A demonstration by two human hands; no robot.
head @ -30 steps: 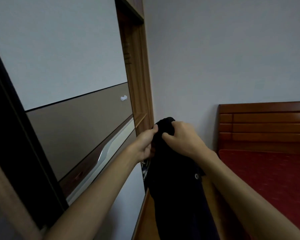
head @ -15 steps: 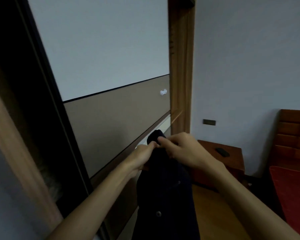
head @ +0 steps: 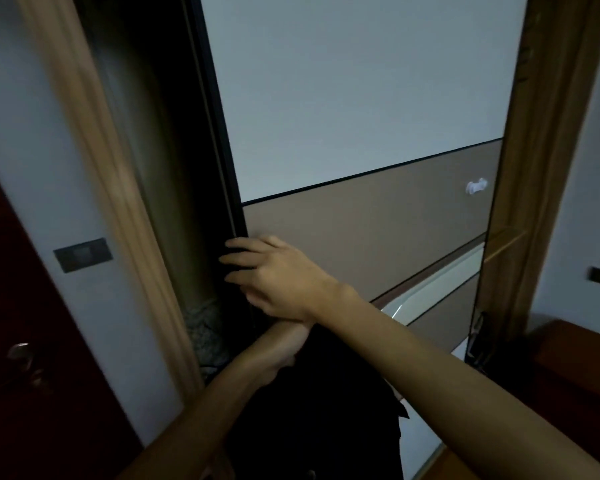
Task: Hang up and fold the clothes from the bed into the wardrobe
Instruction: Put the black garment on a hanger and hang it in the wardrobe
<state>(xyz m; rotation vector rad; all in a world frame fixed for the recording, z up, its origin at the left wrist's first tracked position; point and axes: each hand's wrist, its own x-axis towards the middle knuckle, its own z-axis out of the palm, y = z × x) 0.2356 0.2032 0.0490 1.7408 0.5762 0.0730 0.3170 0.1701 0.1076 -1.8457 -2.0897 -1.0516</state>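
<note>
Fingers (head: pixel 236 260) of the right hand (head: pixel 281 278) lie stretched out, almost straight, on the dark edge of the sliding wardrobe door (head: pixel 361 116), gripping nothing. Just under that wrist, partly hidden by it, the left hand (head: pixel 281 353) is curled round the top of a dark garment (head: pixel 326 410), which hangs straight down from it. Left of both hands the wardrobe opening (head: pixel 174 168) shows as a dark gap
</note>
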